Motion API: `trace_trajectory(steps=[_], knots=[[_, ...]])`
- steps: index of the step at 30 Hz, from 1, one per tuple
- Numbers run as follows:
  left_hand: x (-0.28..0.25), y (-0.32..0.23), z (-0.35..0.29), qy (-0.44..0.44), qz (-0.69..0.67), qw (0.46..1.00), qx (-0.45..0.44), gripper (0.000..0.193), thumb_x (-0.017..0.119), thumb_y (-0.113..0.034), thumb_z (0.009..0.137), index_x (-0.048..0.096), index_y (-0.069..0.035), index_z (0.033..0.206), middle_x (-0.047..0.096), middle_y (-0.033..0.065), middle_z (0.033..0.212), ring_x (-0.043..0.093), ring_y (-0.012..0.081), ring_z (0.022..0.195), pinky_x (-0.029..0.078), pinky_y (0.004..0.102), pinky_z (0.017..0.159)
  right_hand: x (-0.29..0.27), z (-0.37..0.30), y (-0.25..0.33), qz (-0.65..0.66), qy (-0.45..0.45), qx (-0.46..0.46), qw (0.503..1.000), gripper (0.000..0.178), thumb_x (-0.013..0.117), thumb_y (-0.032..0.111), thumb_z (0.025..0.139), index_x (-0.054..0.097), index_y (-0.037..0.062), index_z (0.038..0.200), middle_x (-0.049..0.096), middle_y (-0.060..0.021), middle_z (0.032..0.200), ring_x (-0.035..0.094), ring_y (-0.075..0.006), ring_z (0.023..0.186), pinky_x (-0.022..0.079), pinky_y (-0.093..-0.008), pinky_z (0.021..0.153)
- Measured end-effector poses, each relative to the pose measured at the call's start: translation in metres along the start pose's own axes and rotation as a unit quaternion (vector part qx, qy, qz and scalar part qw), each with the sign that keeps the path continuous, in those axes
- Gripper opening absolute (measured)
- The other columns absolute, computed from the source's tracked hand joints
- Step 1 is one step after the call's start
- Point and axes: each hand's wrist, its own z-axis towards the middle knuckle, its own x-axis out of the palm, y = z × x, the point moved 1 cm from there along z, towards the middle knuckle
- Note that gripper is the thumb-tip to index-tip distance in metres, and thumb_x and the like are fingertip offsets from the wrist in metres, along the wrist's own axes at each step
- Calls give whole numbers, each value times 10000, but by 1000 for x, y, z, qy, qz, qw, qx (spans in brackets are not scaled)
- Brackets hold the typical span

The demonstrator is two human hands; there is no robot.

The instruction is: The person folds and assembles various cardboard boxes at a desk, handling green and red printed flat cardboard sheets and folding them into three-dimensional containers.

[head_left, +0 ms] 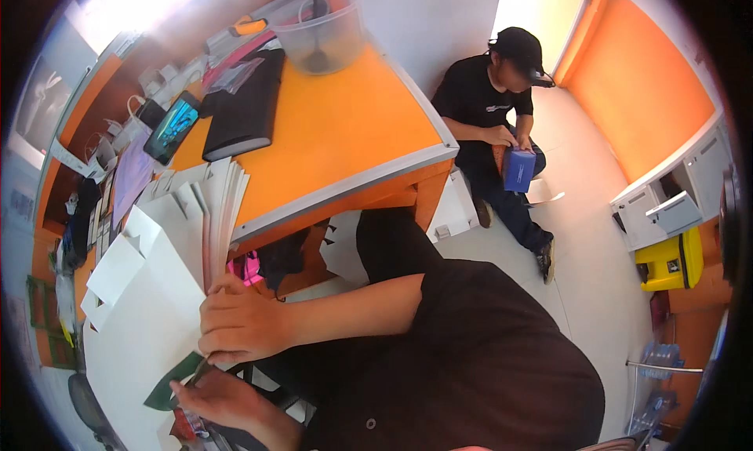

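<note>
Low in the view, my left hand [223,400] pinches a dark green flat piece, perhaps card or paper [174,382], between thumb and fingers. Just above it, my right hand [241,319] is closed with its fingers curled, the fingertips beside the green piece. Whatever the right fingers grip is hidden. Both hands are at the near edge of a white surface [137,361]. Beyond them stands a row of folded white paper bags or sheets [196,204]. A small red and white item [188,426] shows below my left hand, partly covered.
An orange table [353,133] holds a black case [247,106], a lit phone [174,125] and a clear plastic tub [321,31]. A seated co-worker [490,98] holds a blue box [518,170]. White cabinets [643,216] and a yellow bin [667,263] stand right.
</note>
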Motion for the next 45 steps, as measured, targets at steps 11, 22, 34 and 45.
trace_trajectory(steps=[11,22,34,45], knots=[[34,6,-22,23,55,990,125,394,598,-158,897,423,-26,1224,516,156,1154,542,255,1061,457,406,932,-3,-17,11,3,-83,99,992,265,698,121,765,535,143,973,496,-12,818,510,-218,856,302,-416,794],[41,9,-24,22,45,999,4,435,587,-114,900,407,-42,1290,518,157,1220,543,256,1092,455,413,944,-12,-3,20,-76,-48,103,991,241,704,133,761,573,190,954,500,2,874,506,-215,854,304,-417,781],[44,14,-33,86,-4,996,21,571,584,15,874,295,-65,1359,460,148,1308,468,264,1214,410,398,1006,-35,14,15,10,172,193,966,420,654,146,770,592,176,1184,530,-77,1101,496,-280,1045,342,-438,820],[21,33,-8,125,37,991,-24,443,443,-413,956,486,-48,1205,470,146,1212,465,226,1178,378,363,1008,-53,17,21,117,87,41,988,397,649,145,777,563,140,1165,484,-71,1137,477,-266,1036,347,-443,917]])
